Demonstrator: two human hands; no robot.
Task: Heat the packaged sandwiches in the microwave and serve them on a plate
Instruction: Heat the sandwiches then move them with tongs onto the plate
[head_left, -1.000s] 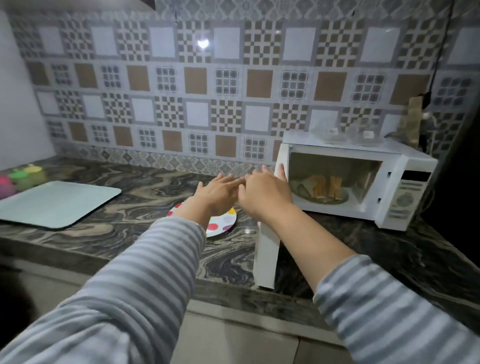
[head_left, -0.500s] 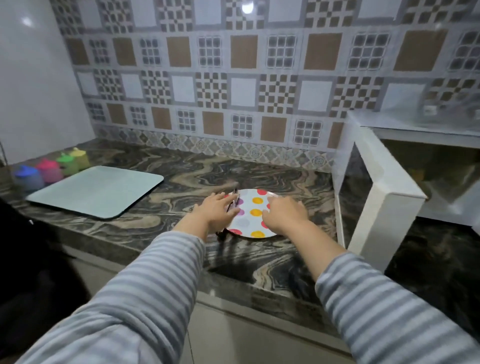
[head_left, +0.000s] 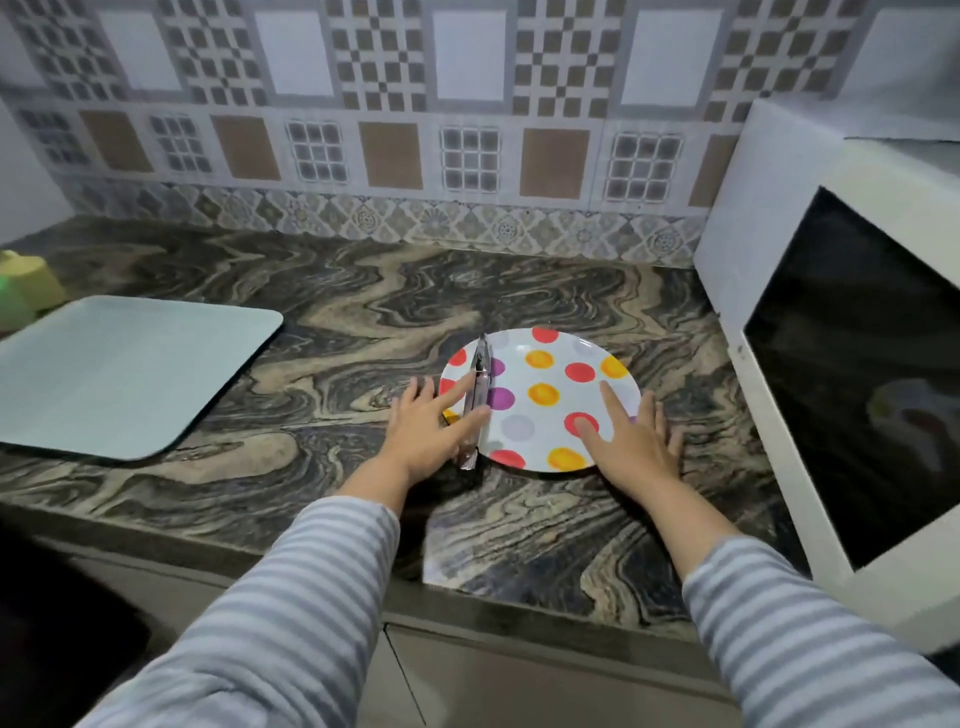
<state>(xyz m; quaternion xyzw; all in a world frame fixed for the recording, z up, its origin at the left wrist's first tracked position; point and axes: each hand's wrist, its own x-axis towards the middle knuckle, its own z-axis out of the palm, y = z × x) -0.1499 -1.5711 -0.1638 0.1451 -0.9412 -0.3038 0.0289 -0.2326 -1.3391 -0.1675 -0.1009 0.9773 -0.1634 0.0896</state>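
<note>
Hands lie flat, grip wide: left hand (head_left: 427, 427) touches tongs (head_left: 478, 395) on the dotted plate's (head_left: 540, 400) left rim, right hand (head_left: 626, 435) its near-right rim. Plate sits mid-desk (head_left: 332, 291), left of the open microwave door (head_left: 852, 374).

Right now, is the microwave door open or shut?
Open. The microwave door swings out over the counter beside the dotted plate, its dark window panel facing the camera.
</note>
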